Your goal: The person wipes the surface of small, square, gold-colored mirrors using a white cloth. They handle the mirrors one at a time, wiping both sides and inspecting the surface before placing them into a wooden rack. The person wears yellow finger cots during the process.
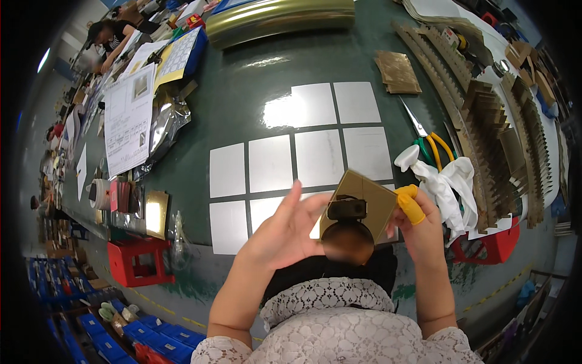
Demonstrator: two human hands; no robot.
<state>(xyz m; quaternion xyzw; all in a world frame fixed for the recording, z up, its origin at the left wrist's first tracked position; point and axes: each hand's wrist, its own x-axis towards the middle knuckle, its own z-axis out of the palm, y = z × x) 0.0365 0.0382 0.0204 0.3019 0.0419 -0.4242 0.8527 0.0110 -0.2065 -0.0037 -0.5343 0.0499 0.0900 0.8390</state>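
A square gold mirror plate (359, 203) is tilted in front of me, with a blurred reflection on its shiny face. My right hand (419, 225), wearing yellow finger cots (411, 205), grips its right edge. At the opposite edge, my left hand (285, 229) holds the plate between fingers and thumb, one finger raised; some fingertips are hidden behind it. Several pale rectangular sheets (271, 162) lie in rows on the green table (233, 100) beyond my hands, and the nearest ones are partly covered by my hands and the plate.
White gloves (445, 185) and scissors (424, 130) with yellow and green handles lie right, below a gold plate stack (397, 71). Toothed brown racks (485, 133) line the right side. A gold roll (279, 23) lies at the back; papers (129, 118) are left. Red stools (138, 262) stand below.
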